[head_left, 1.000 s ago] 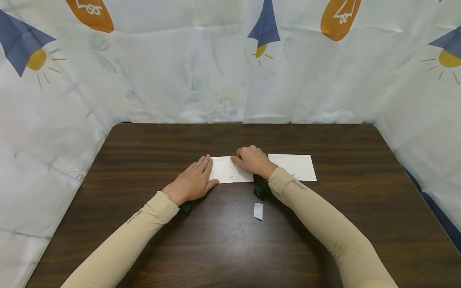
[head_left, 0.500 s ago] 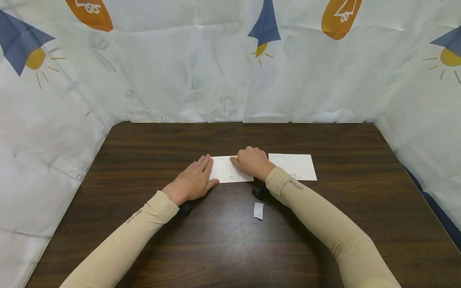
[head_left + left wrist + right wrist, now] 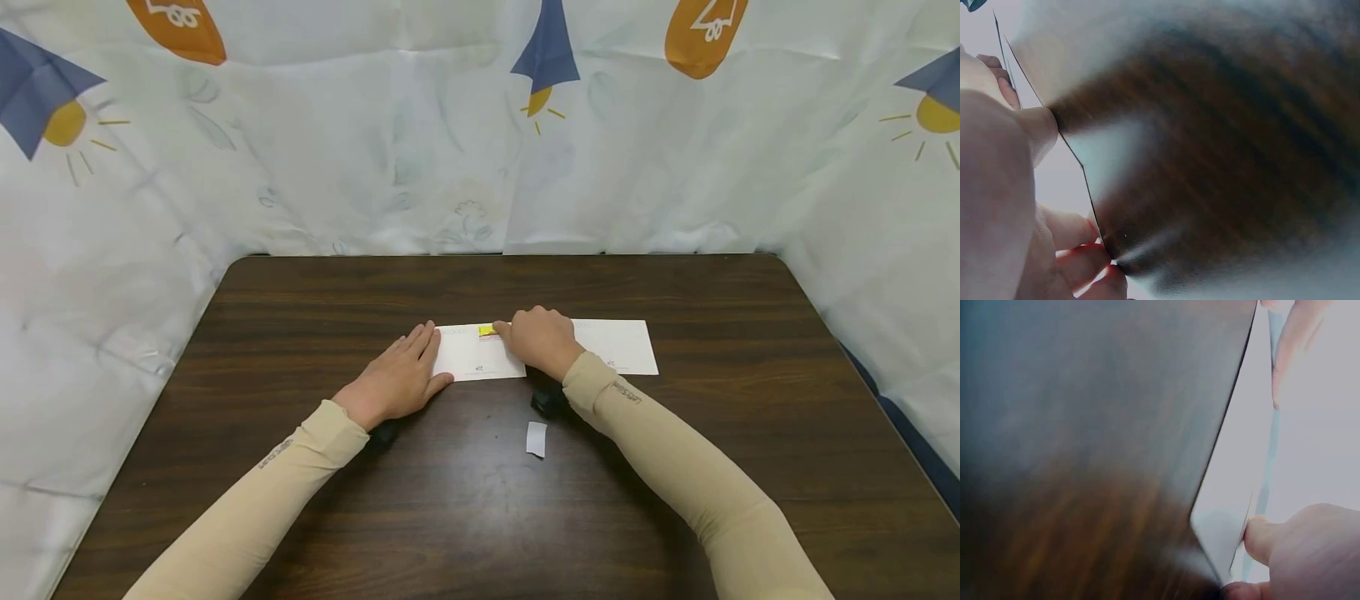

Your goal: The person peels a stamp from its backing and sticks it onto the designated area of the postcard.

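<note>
A white rectangular paper, envelope-like with small print, lies mid-table in the head view. My left hand rests on its left end with fingers straight and thumb spread. Near its top edge a yellow strip shows beside the thumb of my right hand. That thumb presses at the strip's right end, its other fingers curled, and the hand hides the paper's upper right part. In the left wrist view, fingertips lie along the paper's edge. The right wrist view has the thumb against the paper.
A second white paper lies to the right, partly behind the right hand. Nearer on the dark wooden table is a small white scrap. A printed white curtain hangs around the back and sides.
My right hand has slid a little to the right, and more of the yellow strip now shows to the left of its thumb. The left hand and the paper have stayed put.
</note>
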Available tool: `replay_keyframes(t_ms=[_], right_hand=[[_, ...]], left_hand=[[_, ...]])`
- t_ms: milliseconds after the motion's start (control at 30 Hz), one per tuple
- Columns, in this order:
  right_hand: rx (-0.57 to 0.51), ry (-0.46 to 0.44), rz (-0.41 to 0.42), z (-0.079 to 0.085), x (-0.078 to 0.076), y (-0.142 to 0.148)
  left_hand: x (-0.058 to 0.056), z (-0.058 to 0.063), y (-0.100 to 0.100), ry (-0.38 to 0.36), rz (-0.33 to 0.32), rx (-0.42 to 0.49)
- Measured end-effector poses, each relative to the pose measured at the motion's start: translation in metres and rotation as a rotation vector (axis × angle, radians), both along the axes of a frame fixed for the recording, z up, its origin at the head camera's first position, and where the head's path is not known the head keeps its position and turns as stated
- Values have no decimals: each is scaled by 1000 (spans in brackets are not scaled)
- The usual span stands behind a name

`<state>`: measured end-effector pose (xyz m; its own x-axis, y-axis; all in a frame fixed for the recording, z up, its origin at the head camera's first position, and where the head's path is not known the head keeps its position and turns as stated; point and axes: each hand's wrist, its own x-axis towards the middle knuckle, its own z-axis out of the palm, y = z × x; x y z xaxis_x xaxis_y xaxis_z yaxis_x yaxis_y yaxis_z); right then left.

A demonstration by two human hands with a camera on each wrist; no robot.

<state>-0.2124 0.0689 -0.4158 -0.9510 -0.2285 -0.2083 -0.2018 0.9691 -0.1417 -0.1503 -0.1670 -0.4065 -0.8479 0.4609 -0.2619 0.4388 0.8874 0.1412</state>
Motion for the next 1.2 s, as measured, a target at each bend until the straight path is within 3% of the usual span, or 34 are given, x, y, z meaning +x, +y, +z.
replay_keyframes(t_ms=[533, 967, 1200], right_hand=[[-133, -65, 39, 7, -2, 8], [-240, -222, 74, 14, -8, 21], [-247, -226, 42, 11, -6, 21]], left_hand=[[1, 0, -2, 15, -11, 5], [0, 1, -2, 20, -14, 7], [-1, 0, -2, 9, -19, 4]])
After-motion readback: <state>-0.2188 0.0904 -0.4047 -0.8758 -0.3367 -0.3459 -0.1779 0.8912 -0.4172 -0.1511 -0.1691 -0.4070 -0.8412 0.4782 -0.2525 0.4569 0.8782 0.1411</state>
